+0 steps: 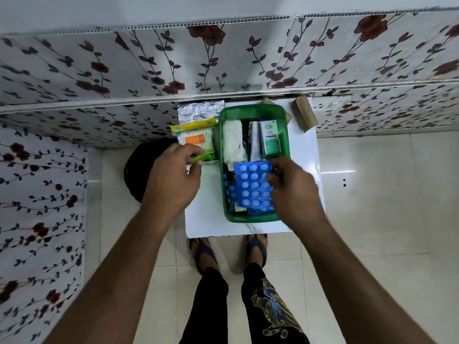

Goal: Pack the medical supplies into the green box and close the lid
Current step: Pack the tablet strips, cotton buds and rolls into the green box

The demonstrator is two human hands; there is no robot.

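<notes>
The green box (253, 111) stands lidless on a small white table (303, 150). Inside it lie a white gauze roll (232, 141), a white tube (254, 142) and a green Optibex carton (272, 140). My right hand (290, 184) grips a blue blister strip of tablets (253, 186) by its right edge, over the box's near half. More blue strips lie beneath it. My left hand (171, 177) hovers at the near end of a yellow-green pack of cotton buds (197, 139), left of the box, fingers apart and holding nothing. A silver blister strip (198, 109) lies behind that pack.
A brown paper roll (305, 115) lies at the table's far right corner. A black round object (139, 170) sits on the floor left of the table. Flower-patterned walls close the back and left. My sandalled feet stand at the table's near edge.
</notes>
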